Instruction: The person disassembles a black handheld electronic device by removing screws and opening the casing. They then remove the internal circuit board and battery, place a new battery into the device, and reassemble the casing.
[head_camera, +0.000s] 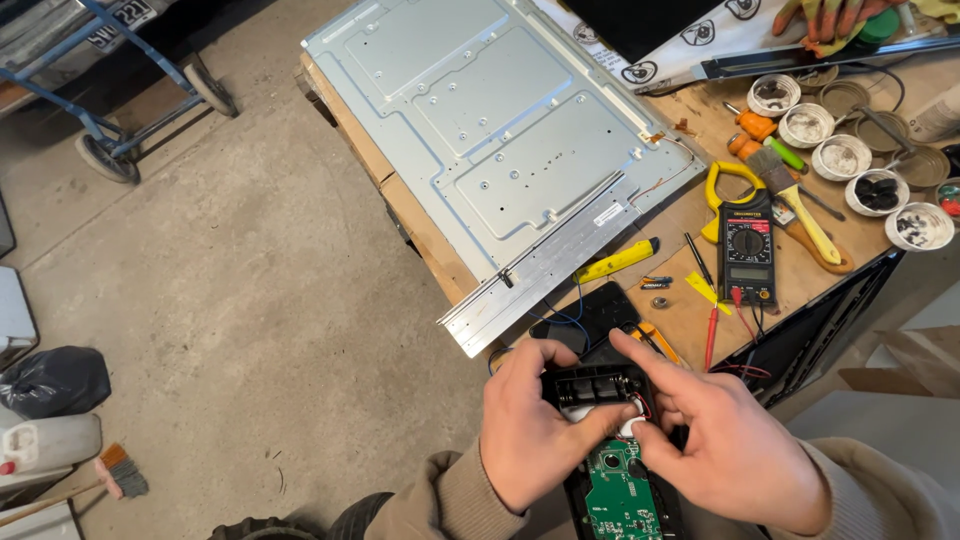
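Low in the frame, both my hands hold an opened black device with a battery bay at its top and a green circuit board exposed below. My left hand grips its left side, thumb pressing a white part in the middle. My right hand grips the right side, index finger stretched over the top edge. The device's lower end is hidden behind my wrists.
A large metal panel back lies on the wooden bench. Beside it are a multimeter with red and black leads, a paintbrush, a yellow knife and several small tubs. Another person's gloved hand rests at the top right. A blue trolley stands on the concrete floor.
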